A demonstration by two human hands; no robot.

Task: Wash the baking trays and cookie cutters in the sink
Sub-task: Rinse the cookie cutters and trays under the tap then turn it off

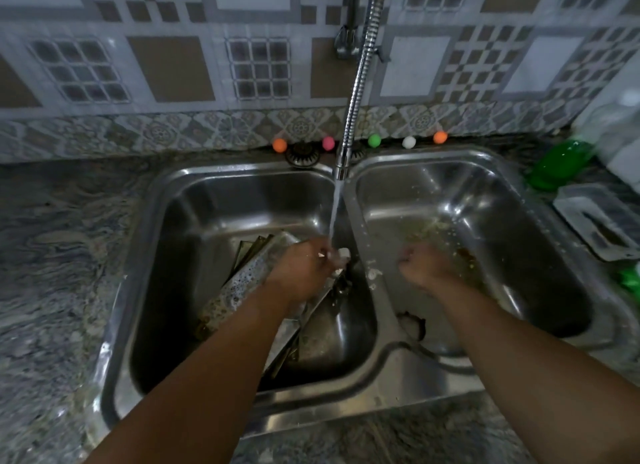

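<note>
Rinse step judged in progress: a small white item (341,254), likely a cookie cutter, is pinched by the left hand (304,269) under the tap stream (333,217). Soapy baking trays (242,283) lean in the left sink basin (180,221). Right hand (424,267) curled over the right basin; contents cannot be told. Next: item to be turned under the water, then set aside

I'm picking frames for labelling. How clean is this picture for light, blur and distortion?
Head view: dim overall, with glare on the steel sink; the wide lens bows the wall tiles; the left hand under the water stream is smeared, its fingers unclear; the green bottle is soft.
</note>
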